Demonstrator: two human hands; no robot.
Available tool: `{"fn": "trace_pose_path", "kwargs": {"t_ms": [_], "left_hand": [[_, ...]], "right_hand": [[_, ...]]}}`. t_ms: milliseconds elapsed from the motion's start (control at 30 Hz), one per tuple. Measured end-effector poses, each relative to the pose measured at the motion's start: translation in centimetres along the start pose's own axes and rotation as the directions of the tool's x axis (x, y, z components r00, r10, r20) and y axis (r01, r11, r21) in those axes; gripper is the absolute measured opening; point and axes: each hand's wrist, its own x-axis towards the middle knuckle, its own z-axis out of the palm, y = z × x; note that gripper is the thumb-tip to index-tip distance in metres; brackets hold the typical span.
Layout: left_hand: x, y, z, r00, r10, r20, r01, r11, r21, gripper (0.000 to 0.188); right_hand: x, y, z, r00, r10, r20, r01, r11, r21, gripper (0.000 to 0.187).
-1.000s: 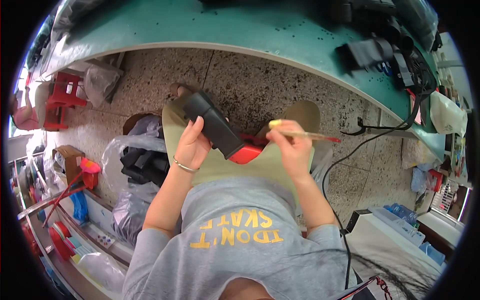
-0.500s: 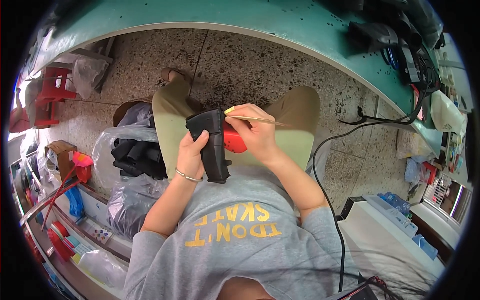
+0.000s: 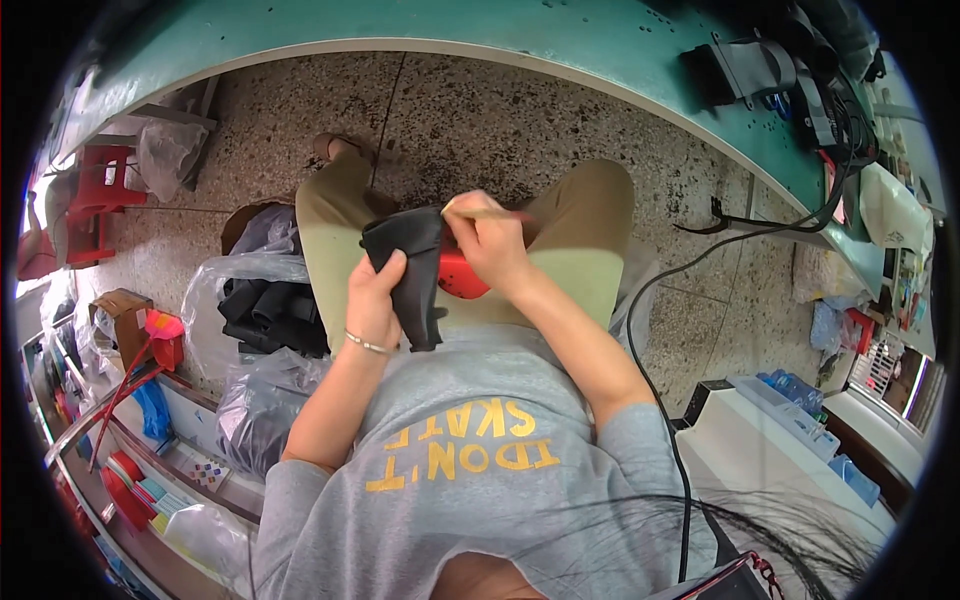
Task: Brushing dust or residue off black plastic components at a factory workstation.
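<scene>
My left hand point(image 3: 375, 300) grips a soft black piece point(image 3: 418, 275), leather-like and elongated, with its thumb on top. The piece hangs tilted over my lap, wider at its far end and narrow toward my shirt; I cannot tell its exact kind. Fingers pinched, my right hand point(image 3: 487, 243) holds a thin light-brown stick point(image 3: 490, 213) close to the far right corner of the black piece. Whether the stick's tip touches that edge is hard to make out. Below both hands, a red object point(image 3: 460, 278) with dark specks shows between my legs, partly hidden.
A teal workbench point(image 3: 400, 22) curves across the far side, with black items point(image 3: 740, 72) at its right. Left of my legs, an open plastic bag point(image 3: 205, 300) holds black pieces point(image 3: 270, 312). A black cable point(image 3: 650, 290) runs down my right side, beside a white machine point(image 3: 740, 450).
The black piece has turned, now showing a smoother, broader face. My right hand has moved slightly left and away from me, still with the stick, which is angled differently.
</scene>
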Motion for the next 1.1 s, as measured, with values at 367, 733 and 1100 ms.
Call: {"fn": "trace_pose_path", "kwargs": {"t_ms": [367, 733, 1100], "left_hand": [[-0.1, -0.3, -1.0, 0.999, 0.008, -0.048, -0.008, 1.0, -0.013, 0.019], [-0.6, -0.2, -0.3, 0.998, 0.036, -0.047, -0.038, 0.998, -0.041, 0.019], [0.1, 0.5, -0.7, 0.995, -0.05, -0.081, 0.058, 0.993, 0.106, 0.015]], "right_hand": [[1.0, -3.1, -3.0, 0.976, 0.217, -0.027, -0.215, 0.975, 0.063, 0.007], [0.4, -4.9, -1.2, 0.766, 0.613, 0.194, -0.591, 0.551, 0.589, 0.007], [0.1, 3.2, 0.5, 0.984, -0.018, 0.175, 0.067, 0.957, -0.281, 0.006]]}}
